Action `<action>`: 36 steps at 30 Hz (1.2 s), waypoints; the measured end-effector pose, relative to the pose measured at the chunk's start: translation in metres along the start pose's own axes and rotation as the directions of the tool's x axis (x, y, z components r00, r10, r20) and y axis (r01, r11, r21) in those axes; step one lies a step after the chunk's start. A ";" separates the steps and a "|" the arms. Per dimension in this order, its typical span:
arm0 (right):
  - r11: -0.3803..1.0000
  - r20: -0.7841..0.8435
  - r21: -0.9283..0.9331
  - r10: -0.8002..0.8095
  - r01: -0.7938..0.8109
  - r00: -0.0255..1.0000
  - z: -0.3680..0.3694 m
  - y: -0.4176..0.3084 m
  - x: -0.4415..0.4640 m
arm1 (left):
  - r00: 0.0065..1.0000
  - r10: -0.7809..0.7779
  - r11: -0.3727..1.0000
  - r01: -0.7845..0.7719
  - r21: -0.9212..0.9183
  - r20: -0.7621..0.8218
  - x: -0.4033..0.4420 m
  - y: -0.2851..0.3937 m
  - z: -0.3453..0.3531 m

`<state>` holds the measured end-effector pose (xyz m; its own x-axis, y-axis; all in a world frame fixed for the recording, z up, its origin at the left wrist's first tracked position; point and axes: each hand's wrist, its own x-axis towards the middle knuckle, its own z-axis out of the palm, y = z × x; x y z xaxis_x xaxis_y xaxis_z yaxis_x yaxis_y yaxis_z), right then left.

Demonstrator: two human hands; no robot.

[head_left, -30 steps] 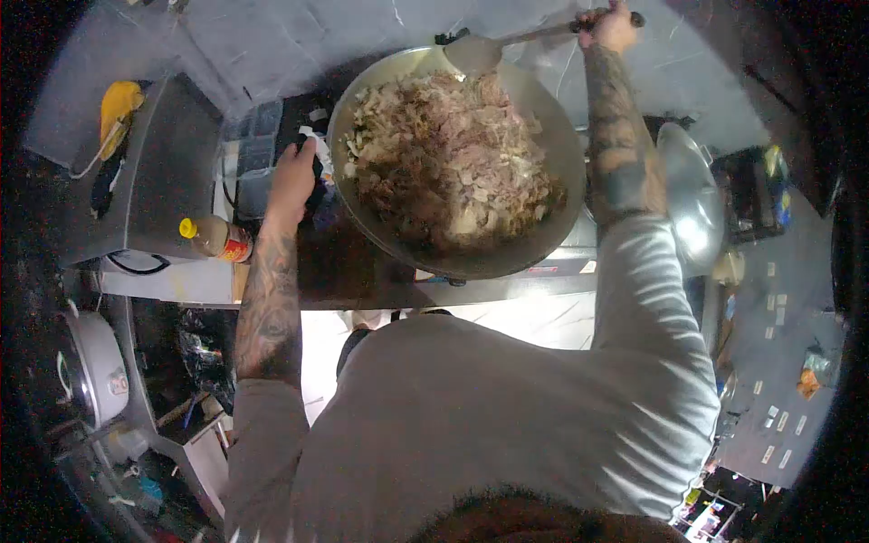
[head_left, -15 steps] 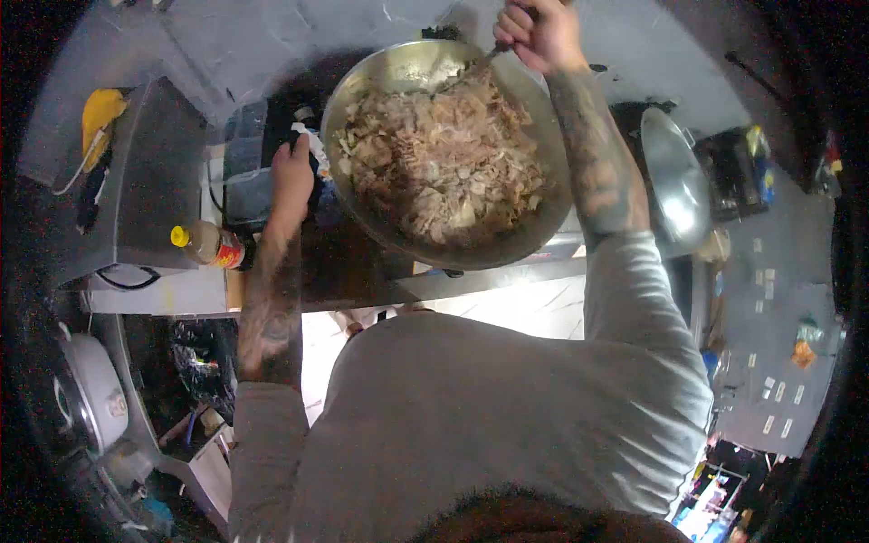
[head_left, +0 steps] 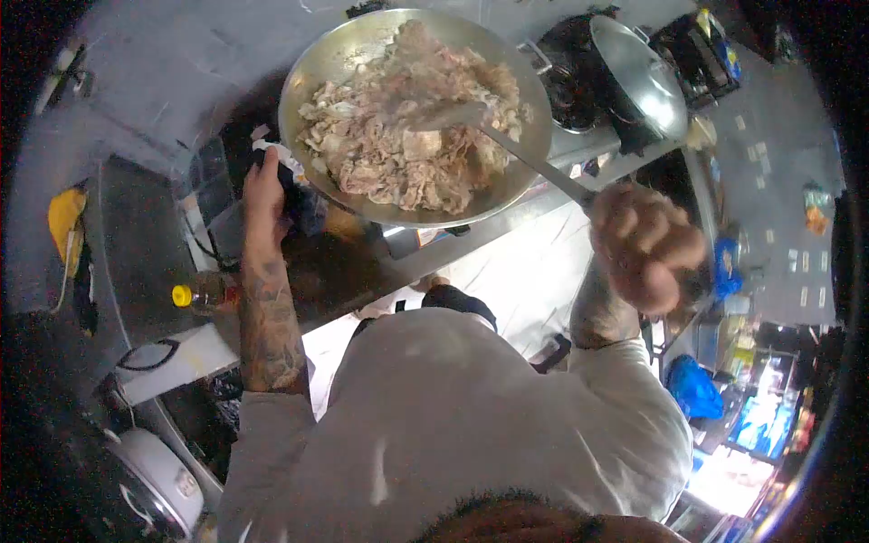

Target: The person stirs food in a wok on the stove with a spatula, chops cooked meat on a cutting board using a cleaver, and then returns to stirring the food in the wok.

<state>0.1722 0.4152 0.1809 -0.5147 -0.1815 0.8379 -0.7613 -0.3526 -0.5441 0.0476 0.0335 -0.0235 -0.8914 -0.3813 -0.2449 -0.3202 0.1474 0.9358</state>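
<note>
A wide metal wok is full of thinly sliced, cooked-looking meat, with a light haze over it. My right hand is closed round the long handle of a metal spatula, out past the wok's right rim. The spatula's flat blade lies over the middle of the meat. At the wok's left side my left hand is closed on a bunched white and dark cloth. Whether a handle sits inside the cloth is hidden.
A bottle with a yellow cap stands left of my left forearm. Beyond the wok's right side are a burner and a large domed lid. A white rice cooker is at lower left, a blue bag at right.
My right hand has swung from the wok's far right rim down toward me, bringing the spatula blade over the meat. The meat is heaped differently. The whole view has turned somewhat.
</note>
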 end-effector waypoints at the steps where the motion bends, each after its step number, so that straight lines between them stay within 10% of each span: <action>1: 0.999 0.007 -0.028 0.033 -0.033 0.999 0.004 -0.010 -0.004 | 0.998 0.060 0.980 -0.061 0.190 0.011 0.013 -0.011 -0.003; 3: 0.968 -0.169 -0.231 0.056 -0.094 0.984 0.027 -0.007 -0.019 | 0.983 0.180 0.818 -0.168 0.550 0.033 0.038 -0.035 -0.011; 7: 0.929 -0.161 -0.342 0.094 -0.145 0.983 0.028 0.053 -0.045 | 0.990 -0.132 0.985 0.125 0.115 0.051 -0.043 0.057 -0.008; 9: 0.588 -0.392 -0.709 0.130 -0.389 0.911 -0.007 0.113 -0.077 | 0.978 -0.175 0.985 0.172 0.032 0.110 -0.042 0.057 -0.010; 11: 0.937 -0.484 0.050 0.326 -0.346 0.812 0.000 0.145 -0.048 | 0.977 -0.103 0.993 0.110 -0.030 0.186 -0.036 0.047 -0.013; 14: 0.898 -0.175 -0.236 0.338 -0.373 0.925 -0.016 0.150 -0.033 | 0.991 -0.051 0.994 0.062 -0.088 0.122 -0.032 0.037 -0.009; 16: 0.765 -0.241 -0.449 0.395 -0.463 0.887 -0.024 0.120 -0.027 | 0.991 -0.048 0.996 0.057 -0.067 0.124 -0.017 0.025 -0.007; 18: 0.922 -0.383 -0.194 0.243 -0.334 0.891 -0.017 0.091 -0.008 | 0.996 -0.085 0.996 0.085 -0.017 0.015 -0.003 0.007 0.000; 21: 0.986 -0.128 0.107 0.144 -0.131 0.981 -0.032 0.044 0.015 | 0.999 -0.041 0.994 0.044 -0.095 0.028 -0.026 0.030 -0.002; 25: 0.990 -0.163 0.045 0.141 -0.135 0.977 -0.036 0.069 0.011 | 0.997 -0.033 0.984 0.044 -0.172 0.064 0.007 -0.005 -0.003; 27: 0.747 -0.345 -0.580 0.134 -0.324 0.929 -0.061 0.129 -0.031 | 0.989 -0.021 0.981 0.048 -0.189 0.143 -0.003 0.003 -0.006; 29: 0.906 -0.252 -0.055 0.394 -0.419 0.884 -0.048 0.147 -0.022 | 0.990 -0.100 0.986 0.111 -0.123 0.098 -0.004 0.004 -0.005; 31: 0.915 -0.287 -0.236 0.255 -0.326 0.923 -0.066 0.152 -0.008 | 0.984 -0.179 0.982 0.179 -0.054 0.009 -0.004 0.002 -0.006; 36: 0.972 -0.155 0.175 0.183 -0.155 0.971 -0.079 0.104 0.060 | 0.991 -0.134 0.988 0.134 -0.071 0.004 0.012 -0.014 -0.006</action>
<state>0.0305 0.4399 0.1713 -0.7000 -0.0980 0.7074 -0.5916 -0.4753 -0.6512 0.0434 0.0213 -0.0381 -0.8417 -0.3936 -0.3696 -0.4136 0.0300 0.9100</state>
